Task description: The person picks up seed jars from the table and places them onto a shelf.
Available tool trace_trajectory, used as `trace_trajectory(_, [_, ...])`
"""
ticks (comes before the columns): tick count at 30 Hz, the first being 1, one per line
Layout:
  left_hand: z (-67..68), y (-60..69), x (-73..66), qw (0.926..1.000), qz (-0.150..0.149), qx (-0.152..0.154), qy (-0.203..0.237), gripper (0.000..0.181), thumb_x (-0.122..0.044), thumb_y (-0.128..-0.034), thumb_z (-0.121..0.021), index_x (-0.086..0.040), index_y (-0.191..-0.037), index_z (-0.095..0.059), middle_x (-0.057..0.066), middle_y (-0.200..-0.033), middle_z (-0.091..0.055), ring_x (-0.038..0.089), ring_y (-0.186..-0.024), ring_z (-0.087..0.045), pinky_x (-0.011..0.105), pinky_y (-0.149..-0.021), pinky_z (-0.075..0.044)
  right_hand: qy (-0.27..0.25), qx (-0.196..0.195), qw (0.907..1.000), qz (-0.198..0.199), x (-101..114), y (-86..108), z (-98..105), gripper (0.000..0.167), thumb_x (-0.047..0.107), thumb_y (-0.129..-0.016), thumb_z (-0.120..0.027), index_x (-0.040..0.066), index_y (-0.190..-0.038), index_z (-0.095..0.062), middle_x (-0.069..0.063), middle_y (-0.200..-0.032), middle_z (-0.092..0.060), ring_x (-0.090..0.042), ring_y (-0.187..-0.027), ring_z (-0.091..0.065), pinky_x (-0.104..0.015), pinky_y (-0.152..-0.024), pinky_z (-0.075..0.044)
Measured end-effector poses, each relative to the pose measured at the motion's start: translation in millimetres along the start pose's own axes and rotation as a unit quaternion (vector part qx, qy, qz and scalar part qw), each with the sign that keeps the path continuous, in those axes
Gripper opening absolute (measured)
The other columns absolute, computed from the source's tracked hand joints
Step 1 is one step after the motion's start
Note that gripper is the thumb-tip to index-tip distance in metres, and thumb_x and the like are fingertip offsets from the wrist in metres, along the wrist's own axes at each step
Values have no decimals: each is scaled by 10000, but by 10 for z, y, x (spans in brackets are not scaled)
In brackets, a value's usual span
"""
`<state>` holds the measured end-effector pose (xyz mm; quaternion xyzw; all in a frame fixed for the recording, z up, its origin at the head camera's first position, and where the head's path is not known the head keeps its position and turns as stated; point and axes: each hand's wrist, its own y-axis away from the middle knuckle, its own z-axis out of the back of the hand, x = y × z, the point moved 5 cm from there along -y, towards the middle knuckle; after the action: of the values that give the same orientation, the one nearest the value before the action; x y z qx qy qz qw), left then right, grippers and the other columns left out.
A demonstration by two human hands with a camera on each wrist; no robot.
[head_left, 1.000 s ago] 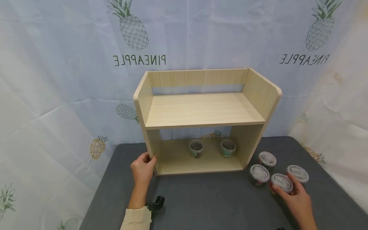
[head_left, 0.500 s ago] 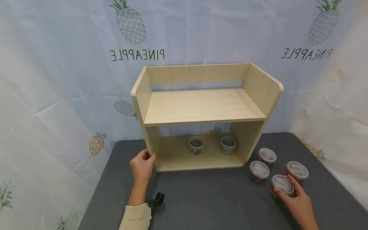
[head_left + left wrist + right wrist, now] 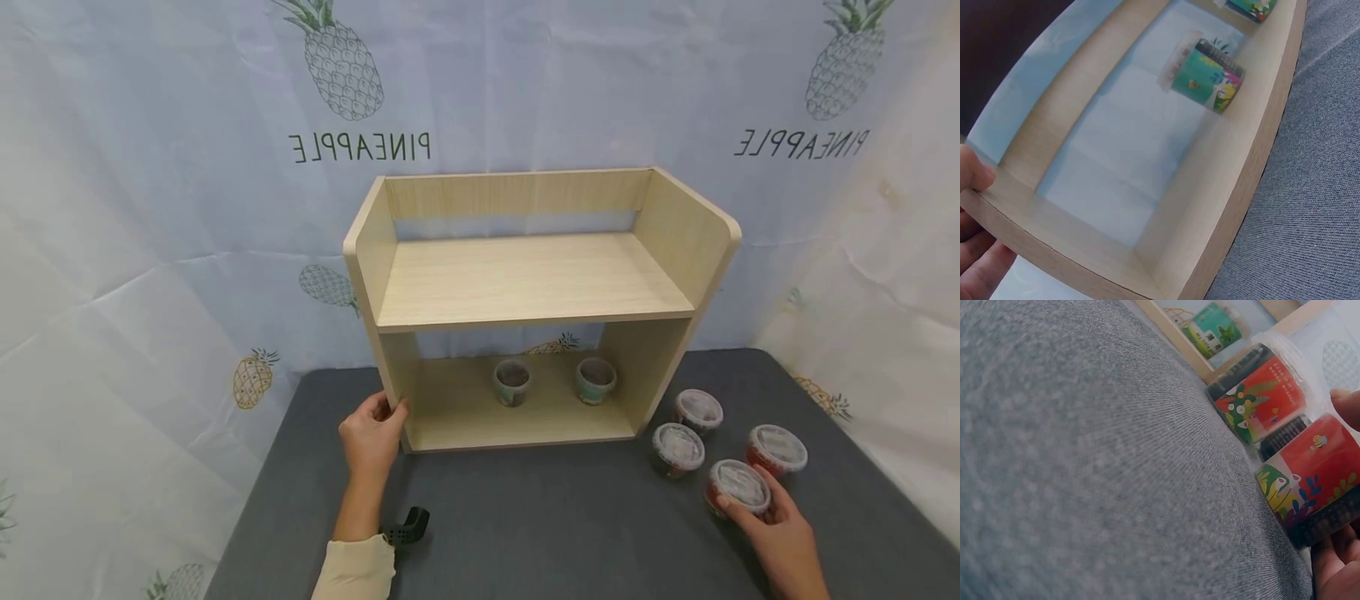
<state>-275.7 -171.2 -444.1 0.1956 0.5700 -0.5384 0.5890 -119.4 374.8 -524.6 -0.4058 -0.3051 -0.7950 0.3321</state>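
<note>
Right hand [image 3: 783, 533]: thumb and fingers curled round the nearest lidded cup [image 3: 738, 487], on or just above the table [image 3: 555, 525]; contact unclear. Judgement: grip the wall, not the lid; lift level, clear of the neighbouring red cup [image 3: 777, 450].

Left hand [image 3: 372, 433]: fingers pinch the left panel of the wooden shelf [image 3: 536, 275]; light, steady pressure should suffice.

Farther: one green cup [image 3: 513, 390] on the lower board, another [image 3: 596, 388] to its right.

Hands [image 3: 372, 435] [image 3: 783, 529] on shelf [image 3: 536, 279] and tub [image 3: 738, 487]
</note>
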Motion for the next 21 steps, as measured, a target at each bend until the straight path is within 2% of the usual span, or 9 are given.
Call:
trace_trajectory(3, [1, -4, 1, 10000, -38, -29, -63, 209, -180, -828, -777, -28, -972, -773, 113, -839, -760, 222, -759, -734, 128, -579, -501, -150, 11, 9999, -65, -17, -10, -5, 996, 489, -840, -737, 196, -1593, -155, -133, -1462, -417, 225, -896, -392, -36, -660, -411])
trace_trajectory(4, [2, -5, -1, 10000, -51, -40, -56, 206, -181, -827, -778, -29, -965, -774, 111, -835, -760, 222, -755, -734, 125, -577, -499, -171, 25, 9998, -65, -20, -15, -5, 990, 477, -843, -740, 168, -1590, -168, -87, -1407, -461, 241, -873, -397, -38, -665, -416])
trace_trajectory(6, [3, -8, -5, 9999, -95, -64, -49, 204, -180, -825, -780, -26, -958, -774, 111, -833, -760, 222, -754, -735, 116, -579, -497, -156, 38, 9998, -66, -23, -20, 0, 984, 453, -850, -743, 93, -1580, -189, -78, -1355, -493, 261, -813, -401, -48, -662, -420])
trace_trajectory(9, [15, -13, -4, 9998, -148, -123, -7, 203, -177, -821, -781, -21, -952, -773, 112, -830, -759, 226, -751, -735, 112, -577, -497, -16, 205, 9998, -78, -11, -38, 1, 1003, 463, -867, -721, 1, -1564, -167, -170, -1395, -499, 270, -778, -373, -61, -653, -408])
trace_trajectory(11, [21, -13, 2, 9998, -152, -153, -16, 194, -170, -818, -782, -25, -947, -773, 112, -826, -759, 224, -747, -733, 114, -576, -497, 174, 317, 9992, -154, -7, -42, 1, 1031, 505, -868, -702, -33, -1555, -152, -293, -1478, -401, 270, -763, -342, -76, -644, -398])
trace_trajectory(14, [24, -11, 16, 9998, -111, -153, -22, 191, -156, -813, -786, -26, -953, -774, 114, -832, -760, 219, -749, -734, 121, -579, -502, 510, 365, 9977, -272, -15, -43, 7, 1066, 579, -851, -681, -43, -1549, -168, -332, -1500, -354, 243, -765, -331, -123, -641, -417])
trace_trajectory(18, [13, -8, 22, 9999, -68, -98, 33, 207, -145, -810, -785, -14, -970, -773, 121, -851, -761, 225, -767, -739, 124, -592, -508, 686, -173, 9970, -311, -17, -9, 31, 1041, 598, -812, -712, -40, -1518, -288, -316, -1338, -544, 170, -692, -408, -177, -578, -444])
trace_trajectory(20, [7, -12, 17, 9999, -77, -97, 66, 218, -152, -811, -783, -9, -975, -772, 122, -857, -762, 227, -772, -740, 124, -593, -508, 475, -544, 9970, -278, 5, 18, 43, 1015, 573, -794, -745, -28, -1503, -337, -272, -1232, -613, 156, -664, -435, -166, -546, -448])
trace_trajectory(21, [6, -15, 14, 9999, -90, -109, 91, 224, -152, -810, -781, -3, -977, -770, 124, -858, -762, 229, -772, -740, 124, -594, -508, 342, -731, 9964, -258, 21, 38, 52, 994, 553, -789, -760, -18, -1497, -359, -197, -1137, -654, 165, -645, -440, -141, -533, -437])
